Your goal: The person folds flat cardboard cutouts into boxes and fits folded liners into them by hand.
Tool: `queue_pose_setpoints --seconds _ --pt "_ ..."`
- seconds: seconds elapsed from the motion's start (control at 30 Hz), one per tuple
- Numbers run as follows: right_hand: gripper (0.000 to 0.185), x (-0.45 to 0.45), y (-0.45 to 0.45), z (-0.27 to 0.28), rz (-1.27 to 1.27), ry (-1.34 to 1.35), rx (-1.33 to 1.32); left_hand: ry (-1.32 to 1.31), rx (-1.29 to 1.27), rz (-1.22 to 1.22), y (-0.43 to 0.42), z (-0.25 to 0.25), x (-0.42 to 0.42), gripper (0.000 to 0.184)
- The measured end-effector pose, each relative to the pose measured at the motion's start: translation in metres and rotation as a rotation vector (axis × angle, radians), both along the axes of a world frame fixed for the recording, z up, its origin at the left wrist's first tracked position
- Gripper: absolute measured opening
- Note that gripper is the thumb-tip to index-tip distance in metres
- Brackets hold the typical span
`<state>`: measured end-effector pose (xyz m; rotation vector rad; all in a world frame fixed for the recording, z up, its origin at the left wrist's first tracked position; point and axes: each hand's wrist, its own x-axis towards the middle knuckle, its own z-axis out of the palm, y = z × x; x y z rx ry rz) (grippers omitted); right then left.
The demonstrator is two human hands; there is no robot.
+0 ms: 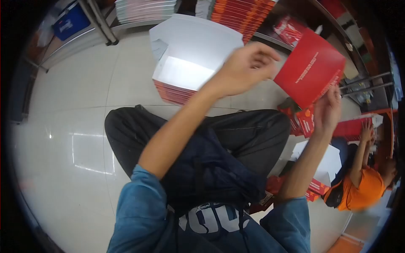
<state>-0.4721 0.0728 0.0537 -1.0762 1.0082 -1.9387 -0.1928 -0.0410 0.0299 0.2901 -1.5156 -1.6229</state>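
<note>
A flat red carton (312, 67) with small white print is held up at the upper right. My right hand (328, 109) grips it by its lower edge, fingers closed. My left hand (249, 67) is in the air by the carton's left corner, somewhat blurred, with bent fingers apart from the thumb and nothing visible in them. Below and left of that hand, a stack of flat cartons (192, 74) lies on the floor, white inner side up, with red edges along its front.
Shelving with stacked red-orange printed pieces (240, 17) runs along the back. A blue bin (71, 24) stands at upper left beside metal legs (99, 21). Red boxes (306, 120) and a white sheet (329, 162) lie to the right, near a person in an orange shirt (363, 192).
</note>
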Motion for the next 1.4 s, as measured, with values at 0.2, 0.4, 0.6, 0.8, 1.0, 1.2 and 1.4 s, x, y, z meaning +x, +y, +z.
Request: queue_pose_setpoints --seconds 0.2,0.4,0.6,0.8,1.0,1.2,1.4 --pt "0.025 0.119 -0.006 0.042 -0.488 0.778 -0.204 -0.513 -0.374 0.851 -0.066 -0.065 0.161 0.024" --pt "0.024 0.264 -0.067 -0.008 -0.021 1.481 -0.279 -0.711 0.141 0.593 -0.060 -0.087 0.202 0.033" --pt "0.027 0.262 -0.098 -0.074 0.209 1.536 0.040 -0.597 0.309 0.493 -0.053 -0.078 0.213 0.032" --pt "0.023 0.253 -0.090 -0.054 0.243 1.775 0.176 -0.695 0.140 0.523 -0.046 -0.075 0.207 0.037" --pt "0.013 0.258 -0.085 -0.050 0.213 1.980 0.220 -0.764 -0.073 0.571 -0.040 -0.080 0.200 0.041" --pt "0.011 0.260 -0.077 -0.044 0.137 2.062 0.215 -0.729 -0.222 0.611 -0.041 -0.089 0.194 0.031" --pt "0.011 0.265 -0.066 -0.046 0.053 2.075 0.180 -0.727 -0.314 0.655 -0.040 -0.091 0.195 0.024"
